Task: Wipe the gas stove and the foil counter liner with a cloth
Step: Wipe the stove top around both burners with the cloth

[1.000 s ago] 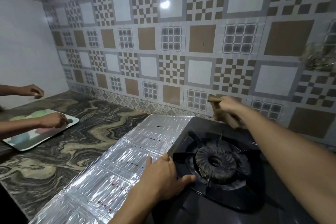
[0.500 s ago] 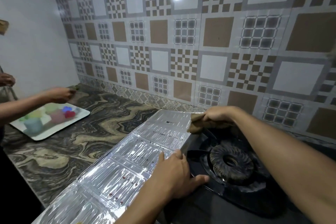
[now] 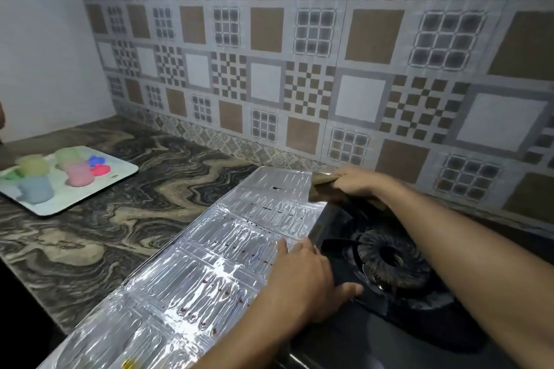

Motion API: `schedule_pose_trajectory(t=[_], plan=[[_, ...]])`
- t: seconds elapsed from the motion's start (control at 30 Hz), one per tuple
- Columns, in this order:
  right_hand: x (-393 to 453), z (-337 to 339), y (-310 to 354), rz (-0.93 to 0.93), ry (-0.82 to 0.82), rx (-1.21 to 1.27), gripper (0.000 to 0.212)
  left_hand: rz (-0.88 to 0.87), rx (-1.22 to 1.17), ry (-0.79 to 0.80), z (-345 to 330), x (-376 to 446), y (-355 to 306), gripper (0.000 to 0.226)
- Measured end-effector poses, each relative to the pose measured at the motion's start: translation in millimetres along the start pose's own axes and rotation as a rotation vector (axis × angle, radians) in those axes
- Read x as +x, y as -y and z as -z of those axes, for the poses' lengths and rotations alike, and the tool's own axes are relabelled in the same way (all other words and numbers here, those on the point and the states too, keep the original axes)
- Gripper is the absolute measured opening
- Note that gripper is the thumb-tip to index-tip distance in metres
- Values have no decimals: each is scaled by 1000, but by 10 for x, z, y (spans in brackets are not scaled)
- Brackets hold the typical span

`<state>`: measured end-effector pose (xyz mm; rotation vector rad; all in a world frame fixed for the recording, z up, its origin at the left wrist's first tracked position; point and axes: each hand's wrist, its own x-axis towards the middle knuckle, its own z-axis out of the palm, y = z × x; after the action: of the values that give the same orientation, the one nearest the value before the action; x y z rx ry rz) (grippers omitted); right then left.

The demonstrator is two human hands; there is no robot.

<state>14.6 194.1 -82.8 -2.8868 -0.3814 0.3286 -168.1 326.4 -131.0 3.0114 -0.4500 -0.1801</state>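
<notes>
Right hand [image 3: 358, 181], clamped on the crumpled brown cloth [image 3: 322, 189], just slid from the black gas stove [image 3: 389, 260] onto the silver foil liner [image 3: 209, 263]; left hand [image 3: 302, 278] flat, bracing. Foil's next.

Right hand [image 3: 356, 181] fisted, left hand [image 3: 305, 274] flat

Stove [image 3: 374, 335] cut off right; tray [image 3: 120, 180] cups blurred.

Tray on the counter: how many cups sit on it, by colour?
On the tray, blurred, so colours are approximate:
Yellow cup: 1
Green cup: 1
Pink cup: 1
Blue cup: 1
Total: 4 cups
</notes>
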Motion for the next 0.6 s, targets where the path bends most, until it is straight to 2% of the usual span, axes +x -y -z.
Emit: schedule_pose_trajectory(t=[0.1,0.3,0.37,0.43,0.6], plan=[[-106,27,91,40,32,69,28,2,-38,-4,-1,-1,-4,80],[-323,269,-35,-77,-456,670,16,45,-176,-6,-70,-16,112,79],[-513,298,-40,-107,-469,822,14,61,-190,-29,-59,-87,108,79],[-697,258,-51,-126,-411,938,19,80,-186,-64,-44,-206,59,77],[-1010,113,-134,-155,-397,1160,34,117,-159,-42,-66,-426,-57,71]])
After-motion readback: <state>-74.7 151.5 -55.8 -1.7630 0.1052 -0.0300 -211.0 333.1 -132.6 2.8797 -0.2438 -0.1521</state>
